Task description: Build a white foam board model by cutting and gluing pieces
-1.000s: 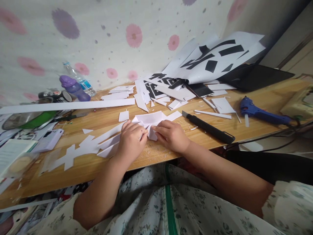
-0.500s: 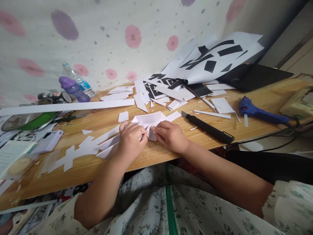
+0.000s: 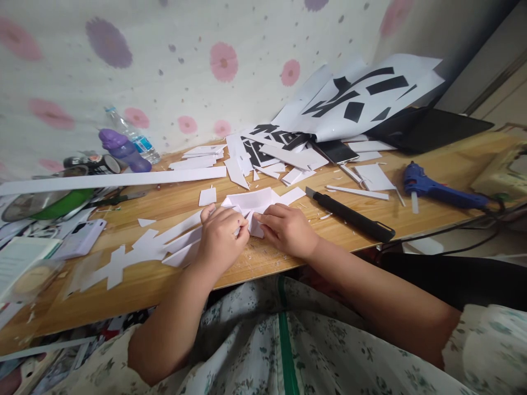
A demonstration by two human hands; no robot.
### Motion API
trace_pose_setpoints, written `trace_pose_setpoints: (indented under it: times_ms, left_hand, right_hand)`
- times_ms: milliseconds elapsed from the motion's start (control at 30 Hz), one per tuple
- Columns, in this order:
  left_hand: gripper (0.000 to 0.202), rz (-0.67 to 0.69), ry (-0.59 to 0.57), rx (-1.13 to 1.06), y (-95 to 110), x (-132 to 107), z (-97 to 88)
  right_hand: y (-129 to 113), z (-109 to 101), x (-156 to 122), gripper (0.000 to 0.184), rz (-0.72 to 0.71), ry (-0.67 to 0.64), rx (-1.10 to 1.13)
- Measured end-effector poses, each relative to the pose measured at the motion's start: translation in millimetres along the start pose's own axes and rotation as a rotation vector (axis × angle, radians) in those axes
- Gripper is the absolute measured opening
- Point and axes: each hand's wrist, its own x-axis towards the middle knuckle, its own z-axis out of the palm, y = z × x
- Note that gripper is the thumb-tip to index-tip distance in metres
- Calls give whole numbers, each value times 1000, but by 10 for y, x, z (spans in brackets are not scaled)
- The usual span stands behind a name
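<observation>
A folded white foam-board or card piece [image 3: 251, 199] lies on the wooden table near its front edge, with a raised wall along its far side. My left hand [image 3: 224, 236] is closed on its near left part, thumb and fingertips pinched together. From the right, my right hand [image 3: 288, 229] pinches the same piece at its near flap [image 3: 257, 226]. The fingertips of both hands almost meet there. Left of my left hand, a flat cut-out with branching strips [image 3: 144, 246] spreads over the table. The hands hide part of the folded piece.
A black utility knife [image 3: 352, 216] lies right of my hands, its blade out. Farther right is a blue glue gun [image 3: 442, 189] with a cord. White offcuts and printed sheets [image 3: 362, 93] pile up at the back. A purple bottle [image 3: 125, 151] and a phone [image 3: 81, 238] are at left.
</observation>
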Motion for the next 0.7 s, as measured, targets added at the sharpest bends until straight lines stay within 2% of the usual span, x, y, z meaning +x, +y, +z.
trace_pose_setpoints:
  times_ms: [367, 700]
  left_hand:
    - [20, 6, 30, 27, 30, -9, 1]
    - [21, -13, 22, 34, 48, -13, 2]
  right_hand:
    - [1, -13, -9, 27, 32, -23, 12]
    - [14, 26, 32, 17, 54, -144, -43]
